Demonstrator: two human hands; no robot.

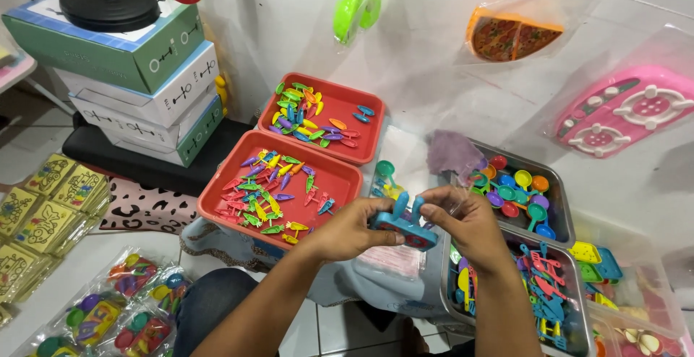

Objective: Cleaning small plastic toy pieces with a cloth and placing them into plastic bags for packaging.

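Holding a blue toy piece (pixel 402 227) between both hands, level and close to the chest, above a pale cloth bundle (pixel 361 274). Pinching its near end with the left hand (pixel 354 230), fingers closed around the flat body, likely to keep it steady. Closing the right hand (pixel 463 223) on the far end, thumb and fingertips meeting at an upright blue prong, possibly also gripping a bit of clear plastic wrap, though too blurred to tell.

Sitting within reach of two red trays (pixel 340 176), one behind the other, both carrying small coloured plastic bits spread flat for easy picking. Lying just right of the hands, a metal tray of little round spoons (pixel 557 216) and another metal tray of blue and red tools (pixel 575 328). Resting on a white tiled floor (pixel 318 328), with packed toy bags (pixel 123 306) at the left, yellow packets (pixel 43 212) beside them, stacked boxes (pixel 152 75) against the wall, and bagged toys, among them a pink stove (pixel 622 111), hanging on the white wall.
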